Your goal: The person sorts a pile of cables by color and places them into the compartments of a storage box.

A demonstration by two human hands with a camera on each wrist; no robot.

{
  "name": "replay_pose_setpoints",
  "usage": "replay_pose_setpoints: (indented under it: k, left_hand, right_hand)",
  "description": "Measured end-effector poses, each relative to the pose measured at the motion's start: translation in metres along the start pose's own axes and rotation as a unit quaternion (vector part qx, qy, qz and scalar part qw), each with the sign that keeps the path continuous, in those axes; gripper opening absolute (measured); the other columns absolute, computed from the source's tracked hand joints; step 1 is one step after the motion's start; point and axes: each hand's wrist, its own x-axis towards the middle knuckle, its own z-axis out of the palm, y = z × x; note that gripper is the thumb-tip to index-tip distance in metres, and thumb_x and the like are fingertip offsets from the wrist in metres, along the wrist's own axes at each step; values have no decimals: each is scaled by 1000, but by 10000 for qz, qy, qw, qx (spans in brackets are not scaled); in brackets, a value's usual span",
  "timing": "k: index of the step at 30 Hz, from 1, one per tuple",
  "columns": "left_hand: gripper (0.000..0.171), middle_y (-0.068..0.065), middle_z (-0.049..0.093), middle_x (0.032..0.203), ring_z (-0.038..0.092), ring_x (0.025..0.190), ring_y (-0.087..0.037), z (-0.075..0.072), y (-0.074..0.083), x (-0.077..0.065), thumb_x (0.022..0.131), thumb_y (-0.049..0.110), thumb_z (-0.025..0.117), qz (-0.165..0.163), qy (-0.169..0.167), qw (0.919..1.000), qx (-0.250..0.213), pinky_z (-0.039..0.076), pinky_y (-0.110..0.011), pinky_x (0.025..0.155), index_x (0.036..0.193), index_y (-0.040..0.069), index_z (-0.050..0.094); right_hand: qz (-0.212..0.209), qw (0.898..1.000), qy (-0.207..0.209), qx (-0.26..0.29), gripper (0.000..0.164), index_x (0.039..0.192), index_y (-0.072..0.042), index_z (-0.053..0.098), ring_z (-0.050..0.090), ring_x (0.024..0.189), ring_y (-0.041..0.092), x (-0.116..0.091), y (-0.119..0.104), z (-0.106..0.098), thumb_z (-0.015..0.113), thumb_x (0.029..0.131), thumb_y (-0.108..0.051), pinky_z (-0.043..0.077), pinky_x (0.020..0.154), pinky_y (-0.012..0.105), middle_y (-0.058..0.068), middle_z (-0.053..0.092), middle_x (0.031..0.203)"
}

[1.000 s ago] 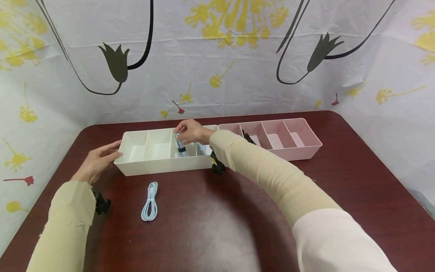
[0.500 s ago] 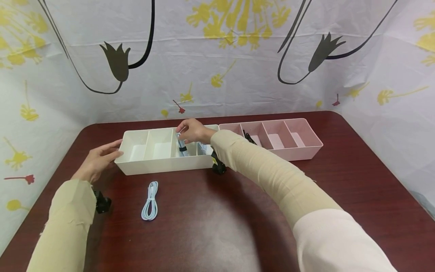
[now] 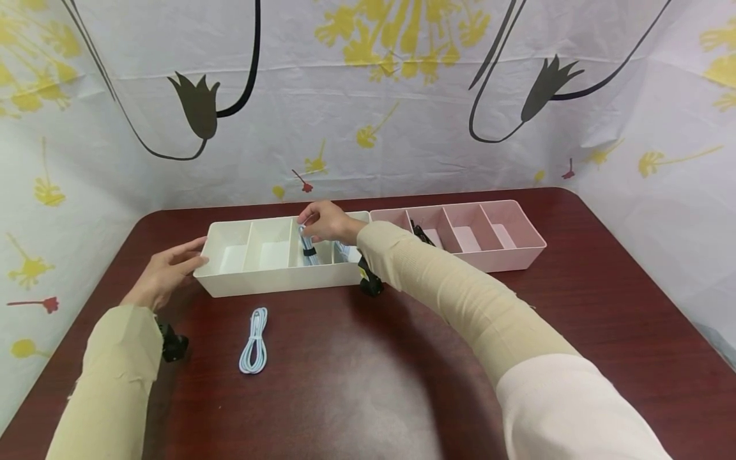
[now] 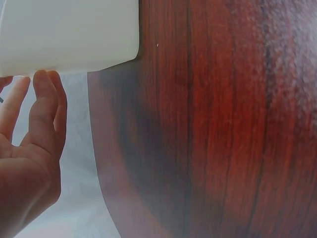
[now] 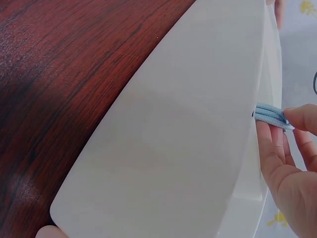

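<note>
From my end, the head view shows the right hand (image 3: pixel 329 222) at centre frame, thumb and fingers pinching the upper end of a pale blue cable bundle (image 3: pixel 306 241) with a black strap (image 3: pixel 309 252) around it. The bundle stands tilted in the 3rd compartment from the left of the white tray (image 3: pixel 276 282). I see the left hand (image 3: pixel 165 269) at centre left, fingers extended and slightly apart, its fingertips touching the tray's left end; it grips nothing.

In the right wrist view, the tray wall hides the bundle's lower part from me, and I cannot tell whether it touches the floor. A pale rounded shape (image 5: pixel 51 232) is cut off at bottom left; I cannot make out what it is. The left wrist view crops the left hand at its left edge.

Back in the head view, the right hand and wrist partly cover the compartment holding more pale blue cable (image 3: pixel 342 250). The black items (image 3: pixel 422 234) in the pink tray (image 3: pixel 501 259), right of centre, are too small for me to identify. 1 tied light blue cable (image 3: pixel 256 335) lies on the table (image 3: pixel 356 396), lower left of centre.
</note>
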Motion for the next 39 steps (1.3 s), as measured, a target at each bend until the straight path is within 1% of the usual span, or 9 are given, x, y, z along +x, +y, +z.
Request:
replay_pose_setpoints:
  k: [4, 13, 22, 31, 39]
  left_hand:
    - [63, -21, 31, 132, 36, 112, -31, 0, -1, -1, 89, 38, 49, 18, 23, 10000, 29, 34, -49, 94, 141, 14, 22]
    - [64, -22, 30, 133, 33, 116, -34, 0, 0, -1, 89, 38, 50, 11, 31, 10000, -35, 31, -50, 95, 141, 13, 23]
    - [64, -22, 29, 133, 34, 116, -33, 0, -1, -1, 89, 38, 50, 26, 13, 10000, -14, 32, -50, 95, 141, 14, 22]
    - [65, -23, 29, 133, 32, 117, -34, 0, -1, -1, 88, 38, 50, 17, 24, 10000, -31, 31, -50, 96, 141, 13, 22]
    - [64, -23, 30, 132, 33, 117, -35, 0, 0, -1, 89, 37, 50, -1, 62, 10000, -50, 31, -50, 95, 141, 13, 23]
  right_hand:
    - [-34, 10000, -32, 4, 21, 102, 1, 56, 50, 82, 17, -1, 0, 0, 61, 81, -1, 50, 68, 26, 10, 51, 93]
    - [-52, 10000, 40, 13, 19, 99, 2, 57, 48, 81, 16, -2, 1, 0, 61, 80, 1, 51, 67, 25, 9, 50, 89]
    - [-70, 9998, 77, -184, 21, 100, 1, 57, 49, 84, 16, -3, 1, -1, 61, 80, 0, 50, 67, 24, 8, 51, 91]
    - [-51, 9995, 130, -278, 20, 97, 1, 58, 50, 77, 16, -3, 3, -2, 63, 78, 0, 50, 65, 24, 7, 51, 87]
    - [-60, 9995, 101, -283, 21, 99, 0, 57, 51, 78, 17, -4, 2, -3, 63, 79, -1, 50, 67, 25, 8, 51, 88]
